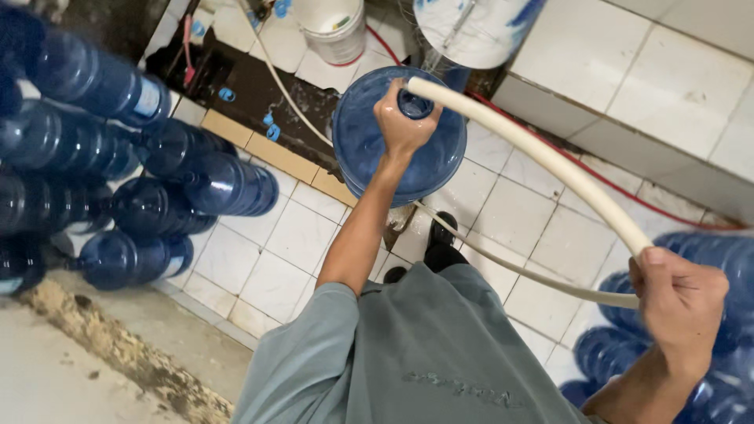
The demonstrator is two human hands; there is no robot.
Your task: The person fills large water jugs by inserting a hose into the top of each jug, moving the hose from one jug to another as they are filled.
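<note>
Blue, rigid plastic water jug [369, 153] stands upright on the tiled floor [290, 235], probably heavy if filling, your left hand [402, 126] clasping its neck, while your right hand [680, 302] is closed around the bendy cream hose [550, 161] feeding its mouth.

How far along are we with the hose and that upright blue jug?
Done: hose end sits at the upright jug's mouth. In hand: left hand grips the neck, right hand holds the hose. Left: fill level can't be judged; stacked jugs lie beside.
</note>
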